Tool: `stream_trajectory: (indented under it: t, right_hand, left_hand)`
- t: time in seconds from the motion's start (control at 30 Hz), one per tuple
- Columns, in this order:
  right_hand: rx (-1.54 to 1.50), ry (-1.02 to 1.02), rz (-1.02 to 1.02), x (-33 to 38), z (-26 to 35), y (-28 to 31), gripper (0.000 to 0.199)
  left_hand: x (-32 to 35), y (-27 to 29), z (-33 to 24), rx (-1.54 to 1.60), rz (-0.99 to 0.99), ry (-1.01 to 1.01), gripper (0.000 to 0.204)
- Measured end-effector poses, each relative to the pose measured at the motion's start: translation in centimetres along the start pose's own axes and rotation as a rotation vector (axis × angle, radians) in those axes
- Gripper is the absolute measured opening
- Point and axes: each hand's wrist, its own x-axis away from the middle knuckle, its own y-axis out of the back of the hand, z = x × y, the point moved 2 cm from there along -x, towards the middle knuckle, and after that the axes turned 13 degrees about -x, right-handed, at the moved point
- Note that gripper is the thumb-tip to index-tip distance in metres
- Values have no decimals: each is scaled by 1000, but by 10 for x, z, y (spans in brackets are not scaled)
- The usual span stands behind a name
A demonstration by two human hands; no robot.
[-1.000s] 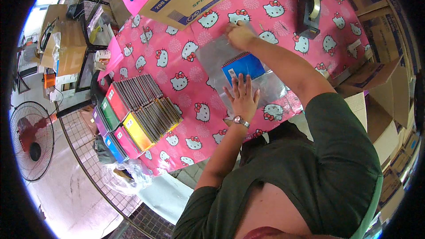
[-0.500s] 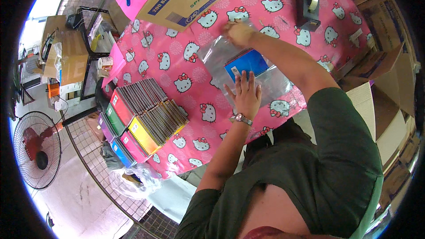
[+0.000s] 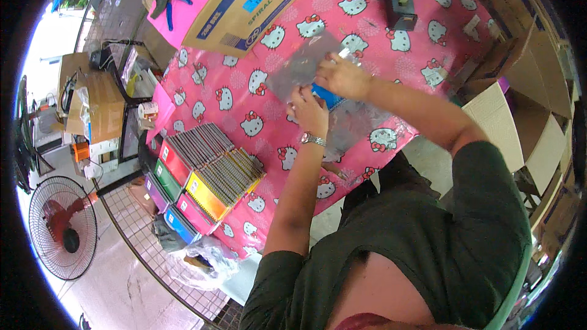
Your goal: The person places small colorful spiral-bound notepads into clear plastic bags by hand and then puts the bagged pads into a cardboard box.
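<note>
A blue spiral notebook [image 3: 331, 97] lies under a clear plastic bag [image 3: 298, 68] on the pink patterned tablecloth, mostly covered by my hands. My left hand [image 3: 309, 111], with a watch at its wrist, has its fingers bent on the plastic by the notebook's left edge. Just beyond it, my right hand [image 3: 343, 77] is closed on the plastic over the notebook's far side, fingers curled. Wrinkled plastic spreads out beneath and to the right of both hands. My fingertips are partly hidden, so their exact hold is hard to see.
Rows of coloured spiral notebooks [image 3: 211, 168] stand at the table's left edge. A large carton [image 3: 244, 9] sits at the far side, with blue-handled pliers [image 3: 170, 9] beside it. A black tape dispenser [image 3: 400, 18] stands far right. Open cartons [image 3: 495, 119] line the right; a fan [image 3: 64, 226] is left.
My left hand has slid up and left off the notebook's face, its fingers now bending. The right hand has come nearer to it, over the notebook. The whole view has shifted slightly.
</note>
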Motion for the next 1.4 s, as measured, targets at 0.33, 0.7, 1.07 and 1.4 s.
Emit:
stream_trajectory:
  t: [0.33,0.7,1.07,1.4]
  right_hand:
    - [21,-357,-364,29,28,-3,23]
    - [13,-177,-257,46,28,-39,18]
    - [178,-117,-258,45,36,-38,21]
    - [-87,-154,-127,40,34,-28,24]
  left_hand:
    - [-33,30,-14,-372,193,-236,47]
    - [-42,19,-9,-407,209,-351,36]
    - [-113,39,44,351,167,-205,30]
    - [-14,59,-16,-150,152,-426,40]
